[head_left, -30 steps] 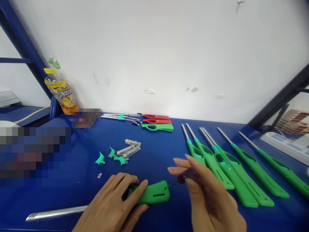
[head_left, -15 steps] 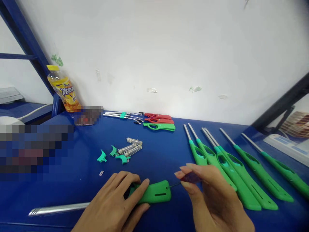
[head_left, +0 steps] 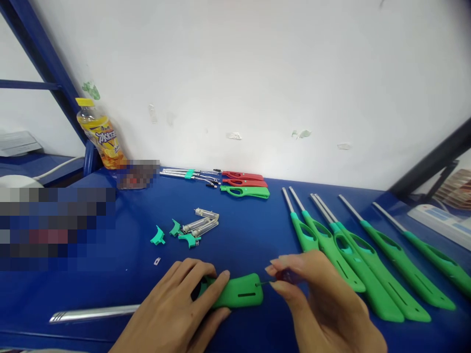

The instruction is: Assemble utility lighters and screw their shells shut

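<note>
My left hand point(head_left: 176, 309) lies over a green long-neck lighter point(head_left: 241, 291), its fingers gripping the handle against the blue table. The lighter's metal tube point(head_left: 93, 313) points left from under that hand. Between the thumb and fingers of my right hand point(head_left: 327, 304) is a small screwdriver with a dark red handle point(head_left: 289, 276), partly hidden by the fingers. Its thin shaft points left and meets the small hole at the lighter's butt end; how deep it reaches I cannot tell.
Several finished-looking green lighters point(head_left: 375, 274) lie slanted at right. Clear gas tanks point(head_left: 200, 224) and teal triggers point(head_left: 158, 236) are in the middle. Metal tubes with wires point(head_left: 180, 174), red handle shells point(head_left: 245, 182) and a green shell point(head_left: 245, 191) lie along the wall. A drink bottle point(head_left: 103, 137) stands at left.
The view has shifted slightly, moving the scene a little rightward. The right thumb and fingers have changed their hold slightly on the screwdriver handle. My left hand still holds the lighter down.
</note>
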Motion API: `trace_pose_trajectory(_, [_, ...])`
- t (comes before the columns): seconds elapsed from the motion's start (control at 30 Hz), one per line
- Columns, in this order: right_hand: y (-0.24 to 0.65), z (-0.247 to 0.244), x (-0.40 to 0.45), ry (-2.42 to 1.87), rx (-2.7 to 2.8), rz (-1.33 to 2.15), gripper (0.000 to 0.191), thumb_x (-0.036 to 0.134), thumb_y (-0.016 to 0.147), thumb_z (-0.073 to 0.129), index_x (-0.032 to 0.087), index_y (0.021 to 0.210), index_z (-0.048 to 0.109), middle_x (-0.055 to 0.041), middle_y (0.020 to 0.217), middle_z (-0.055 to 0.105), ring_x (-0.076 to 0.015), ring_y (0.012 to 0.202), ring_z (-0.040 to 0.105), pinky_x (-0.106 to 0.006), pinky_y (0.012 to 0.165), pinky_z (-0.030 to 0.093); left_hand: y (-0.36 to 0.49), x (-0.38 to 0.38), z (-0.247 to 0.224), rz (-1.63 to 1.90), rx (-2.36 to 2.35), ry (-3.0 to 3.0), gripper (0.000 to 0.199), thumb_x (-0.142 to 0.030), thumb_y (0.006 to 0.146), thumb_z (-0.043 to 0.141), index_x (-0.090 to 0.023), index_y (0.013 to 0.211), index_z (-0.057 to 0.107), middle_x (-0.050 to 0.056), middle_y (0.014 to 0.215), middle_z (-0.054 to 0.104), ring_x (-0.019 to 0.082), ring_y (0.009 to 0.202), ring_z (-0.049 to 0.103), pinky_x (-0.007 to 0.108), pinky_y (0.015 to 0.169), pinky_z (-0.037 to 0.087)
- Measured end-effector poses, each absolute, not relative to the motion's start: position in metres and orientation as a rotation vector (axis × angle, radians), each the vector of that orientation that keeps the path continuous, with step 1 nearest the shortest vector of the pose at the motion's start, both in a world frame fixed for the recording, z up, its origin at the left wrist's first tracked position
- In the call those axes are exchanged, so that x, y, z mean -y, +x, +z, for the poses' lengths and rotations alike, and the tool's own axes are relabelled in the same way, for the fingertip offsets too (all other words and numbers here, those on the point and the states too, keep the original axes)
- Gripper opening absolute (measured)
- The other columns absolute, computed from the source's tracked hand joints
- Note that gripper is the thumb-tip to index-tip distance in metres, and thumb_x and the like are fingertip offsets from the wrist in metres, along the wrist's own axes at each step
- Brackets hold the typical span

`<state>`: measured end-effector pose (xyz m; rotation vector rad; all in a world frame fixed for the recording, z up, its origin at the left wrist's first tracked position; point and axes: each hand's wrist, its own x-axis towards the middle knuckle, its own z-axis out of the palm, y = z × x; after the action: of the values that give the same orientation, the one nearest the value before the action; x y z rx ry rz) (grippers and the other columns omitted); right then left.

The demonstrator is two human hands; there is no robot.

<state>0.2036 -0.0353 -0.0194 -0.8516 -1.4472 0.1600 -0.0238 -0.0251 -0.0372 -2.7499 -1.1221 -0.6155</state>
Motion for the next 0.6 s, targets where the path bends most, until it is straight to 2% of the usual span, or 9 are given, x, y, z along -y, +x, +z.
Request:
trace_pose_trajectory(0.1, [0.205, -0.02, 0.035, -0.861, 1.452, 0.1, 0.048, 0.005, 0.089, 0.078, 0.036, 0.126, 0.077, 0.0037, 0.092, 0.075, -0.013, 0.075, 0.07, -0.026, 0.065, 0.059, -0.024, 0.024, -0.037, -0.608, 1.129, -2.751, 0.037, -0.032, 0.112, 0.051, -0.025, 0.147, 0.058, 0.007, 0.119, 0.069, 0.026, 0.103, 0.068, 0.039, 0.087, 0.061])
trace_pose_trajectory(0.2, [0.199, -0.021, 0.037, -0.94, 1.398, 0.086, 0.043, 0.011, 0.1, 0.065, 0.035, 0.134, 0.073, 0.0011, 0.105, 0.078, -0.0157, 0.086, 0.075, -0.029, 0.073, 0.063, -0.023, 0.024, -0.037, -0.614, 1.132, -2.744, 0.037, -0.033, 0.112, 0.051, -0.025, 0.148, 0.058, 0.007, 0.12, 0.069, 0.027, 0.104, 0.068, 0.041, 0.088, 0.062])
trace_pose_trajectory(0.27, [0.196, -0.02, 0.039, -0.948, 1.364, 0.119, 0.043, 0.009, 0.102, 0.06, 0.036, 0.132, 0.074, 0.0024, 0.106, 0.079, -0.0152, 0.089, 0.075, -0.028, 0.076, 0.064, -0.023, 0.025, -0.037, -0.606, 1.137, -2.755, 0.037, -0.032, 0.112, 0.051, -0.025, 0.147, 0.058, 0.007, 0.12, 0.069, 0.026, 0.104, 0.068, 0.041, 0.089, 0.062])
trace_pose_trajectory(0.43, [0.201, -0.017, 0.037, -0.857, 1.38, 0.173, 0.04, 0.002, 0.094, 0.071, 0.032, 0.119, 0.078, 0.0039, 0.096, 0.076, -0.0126, 0.082, 0.072, -0.026, 0.071, 0.06, -0.022, 0.026, -0.037, -0.623, 1.129, -2.757, 0.036, -0.031, 0.112, 0.051, -0.025, 0.147, 0.058, 0.007, 0.118, 0.069, 0.027, 0.103, 0.068, 0.041, 0.087, 0.062])
trace_pose_trajectory(0.6, [0.21, -0.019, 0.033, -0.788, 1.459, 0.129, 0.05, -0.006, 0.089, 0.072, 0.029, 0.125, 0.076, 0.002, 0.096, 0.074, -0.0138, 0.082, 0.069, -0.03, 0.068, 0.057, -0.021, 0.024, -0.037, -0.633, 1.129, -2.754, 0.037, -0.03, 0.112, 0.051, -0.025, 0.147, 0.059, 0.007, 0.118, 0.069, 0.026, 0.104, 0.068, 0.039, 0.088, 0.061])
